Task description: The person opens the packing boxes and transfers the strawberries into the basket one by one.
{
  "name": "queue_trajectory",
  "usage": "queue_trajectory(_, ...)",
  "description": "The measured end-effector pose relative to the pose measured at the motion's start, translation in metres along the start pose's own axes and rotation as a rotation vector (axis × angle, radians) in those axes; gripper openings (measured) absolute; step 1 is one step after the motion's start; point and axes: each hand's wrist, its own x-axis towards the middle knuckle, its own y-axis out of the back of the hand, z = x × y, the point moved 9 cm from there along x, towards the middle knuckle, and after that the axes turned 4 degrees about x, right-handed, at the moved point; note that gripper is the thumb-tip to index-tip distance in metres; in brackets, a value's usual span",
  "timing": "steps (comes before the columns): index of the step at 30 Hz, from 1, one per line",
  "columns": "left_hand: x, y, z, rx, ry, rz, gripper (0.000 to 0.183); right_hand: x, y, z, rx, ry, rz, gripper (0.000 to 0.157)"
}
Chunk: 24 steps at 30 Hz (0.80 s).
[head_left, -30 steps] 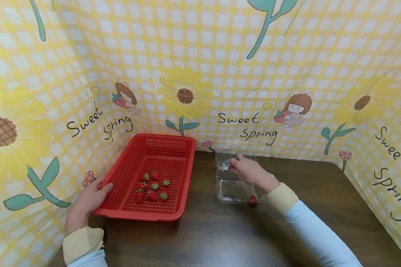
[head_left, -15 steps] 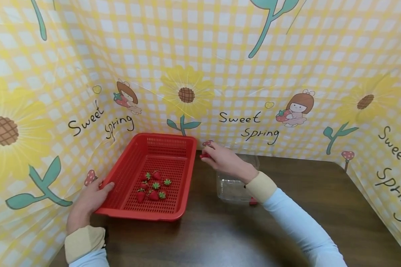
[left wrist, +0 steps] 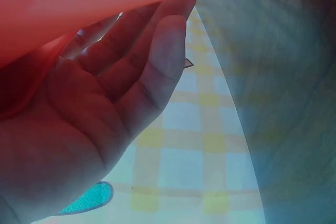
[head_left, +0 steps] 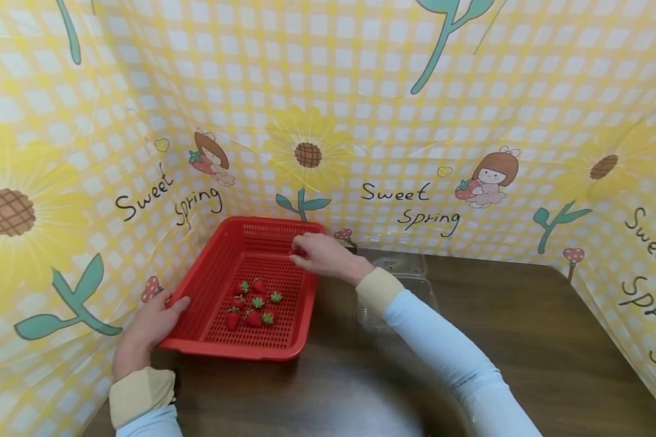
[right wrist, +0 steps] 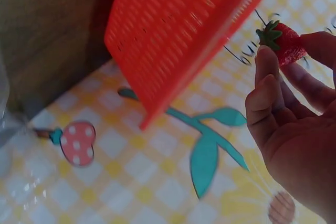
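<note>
My left hand (head_left: 152, 321) grips the near-left rim of a red plastic basket (head_left: 306, 315), thumb over the edge. In the left wrist view its fingers (left wrist: 157, 66) curl beneath the red wall. Several strawberries (head_left: 253, 318) with green leaf caps lie in a cluster on the slotted floor of the basket. Over the basket's far right rim is my right hand (head_left: 325, 255), pinching a strawberry (right wrist: 287, 43) between thumb and fingertips. The right wrist view shows that strawberry's leaf cap facing the basket's outer wall.
An open clear plastic clamshell box (head_left: 369, 315) stands on the brown wooden table (head_left: 486, 315), partly hidden by my right forearm. A yellow-checked cloth (head_left: 393, 145) with flowers and lettering rises behind and along both sides.
My right hand has moved left from above the clear box to over the basket's right rim, carrying the strawberry. My left hand keeps its grip on the basket.
</note>
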Motion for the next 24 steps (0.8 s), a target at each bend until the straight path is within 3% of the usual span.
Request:
queue_trajectory(11,0.002,-0.002,0.003,-0.003,-0.007,-0.008,0.070,0.030,-0.054,0.008,0.066,-0.081,-0.191,0.015)
queue_trajectory(24,0.005,-0.003,0.002,-0.005,0.008,0.008,0.068,0.059,-0.094,0.021,0.040,-0.169,-0.301,0.025)
